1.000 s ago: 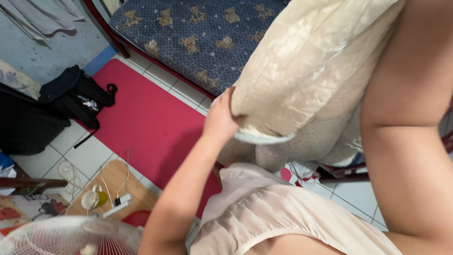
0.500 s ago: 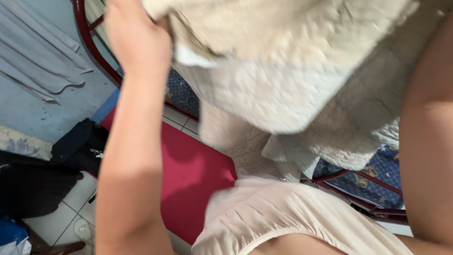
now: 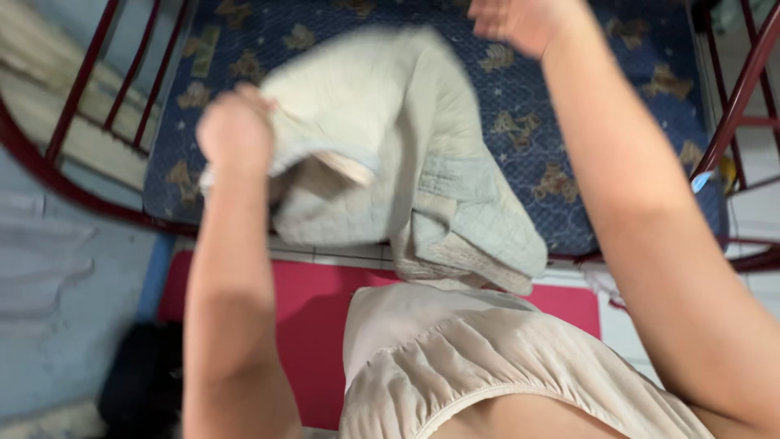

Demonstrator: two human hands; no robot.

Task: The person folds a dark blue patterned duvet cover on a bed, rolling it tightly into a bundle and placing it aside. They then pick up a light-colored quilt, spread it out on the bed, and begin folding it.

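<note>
Left hand clenched on corner of cream quilted blanket, which drapes over near edge of blue bear-print mattress. Right hand, far side, spread open w/ fingers loose, holding nothing. Red mat below.

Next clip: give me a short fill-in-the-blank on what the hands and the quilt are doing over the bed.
1. The left hand grips the beige quilt with a closed ____.
2. The right hand is open and holds ____.
3. The quilt lies partly on a blue mattress printed with ____.
4. The bed frame is dark ____ metal.

Missing words: fist; nothing; bears; red
</note>
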